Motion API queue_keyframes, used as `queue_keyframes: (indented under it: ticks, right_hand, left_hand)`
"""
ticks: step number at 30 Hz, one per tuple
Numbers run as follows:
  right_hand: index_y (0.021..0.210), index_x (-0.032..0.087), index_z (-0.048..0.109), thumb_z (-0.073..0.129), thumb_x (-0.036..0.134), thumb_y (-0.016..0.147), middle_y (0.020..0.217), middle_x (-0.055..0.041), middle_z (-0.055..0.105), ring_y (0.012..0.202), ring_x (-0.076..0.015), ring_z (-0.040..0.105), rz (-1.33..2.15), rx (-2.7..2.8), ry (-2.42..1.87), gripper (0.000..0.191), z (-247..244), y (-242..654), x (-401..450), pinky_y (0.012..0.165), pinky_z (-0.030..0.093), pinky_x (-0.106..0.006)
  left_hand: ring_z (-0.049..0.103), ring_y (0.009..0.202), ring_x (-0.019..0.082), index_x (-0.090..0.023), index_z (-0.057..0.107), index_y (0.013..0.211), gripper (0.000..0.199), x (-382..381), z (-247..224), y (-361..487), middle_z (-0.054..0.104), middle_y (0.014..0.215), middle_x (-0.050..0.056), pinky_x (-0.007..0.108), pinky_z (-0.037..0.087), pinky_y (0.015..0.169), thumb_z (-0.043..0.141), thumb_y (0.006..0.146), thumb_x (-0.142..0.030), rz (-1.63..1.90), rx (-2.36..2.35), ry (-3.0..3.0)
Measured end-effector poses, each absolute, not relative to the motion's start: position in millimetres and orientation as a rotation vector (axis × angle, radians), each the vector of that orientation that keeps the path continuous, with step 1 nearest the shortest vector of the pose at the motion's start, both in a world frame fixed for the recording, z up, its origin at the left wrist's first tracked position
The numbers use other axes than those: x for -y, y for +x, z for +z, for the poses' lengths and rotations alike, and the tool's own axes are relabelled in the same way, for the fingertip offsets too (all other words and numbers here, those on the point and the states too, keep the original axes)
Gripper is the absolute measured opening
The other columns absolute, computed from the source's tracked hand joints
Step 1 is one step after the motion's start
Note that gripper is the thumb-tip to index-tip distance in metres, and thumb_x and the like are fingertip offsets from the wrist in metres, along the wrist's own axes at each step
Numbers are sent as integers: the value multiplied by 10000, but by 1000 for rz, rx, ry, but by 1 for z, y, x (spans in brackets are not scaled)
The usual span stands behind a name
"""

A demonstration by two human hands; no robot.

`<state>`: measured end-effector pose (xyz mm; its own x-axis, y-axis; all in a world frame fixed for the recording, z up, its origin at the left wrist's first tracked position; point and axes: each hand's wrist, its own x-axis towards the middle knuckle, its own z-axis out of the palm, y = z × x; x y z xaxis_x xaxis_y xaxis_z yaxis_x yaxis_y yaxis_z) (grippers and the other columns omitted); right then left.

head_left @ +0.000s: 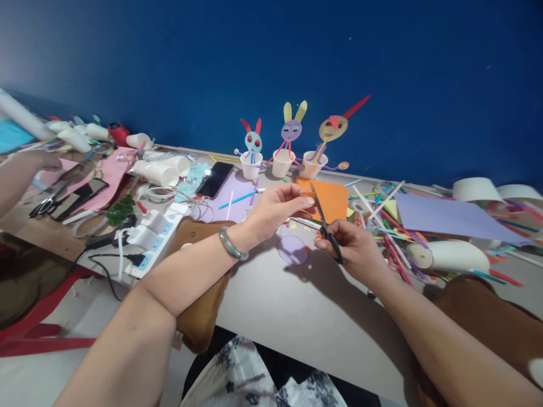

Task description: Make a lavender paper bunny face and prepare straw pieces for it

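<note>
My right hand is closed around the black handles of a pair of scissors, whose blades point up and away. Just left of the blades, my left hand has its fingers pinched on a small orange piece, partly hidden by the fingertips. An orange sheet lies behind both hands. Below them on the table is a purple paper circle. Three paper-faced figures stand in white cups at the back.
Straws and paper strips are heaped at the right, beside a purple sheet and a white roll. A power strip, a phone and cables lie left. Another person's arm reaches in at far left.
</note>
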<state>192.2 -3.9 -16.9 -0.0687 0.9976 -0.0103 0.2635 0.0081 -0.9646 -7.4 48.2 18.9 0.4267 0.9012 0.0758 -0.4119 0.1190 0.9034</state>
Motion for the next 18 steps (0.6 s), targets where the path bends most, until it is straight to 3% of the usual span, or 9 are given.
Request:
queue_keyframes:
  ticks: [18]
  right_hand:
    - [637, 212, 551, 941, 568, 523, 561, 29, 546, 509, -108, 437, 1089, 1487, -1389, 541, -17, 193, 4, 460, 324, -243]
  left_hand:
    - [700, 770, 128, -155, 597, 794, 332, -48, 21, -8, 683, 771, 3, 291, 570, 768, 856, 710, -345, 1070, -559, 1008]
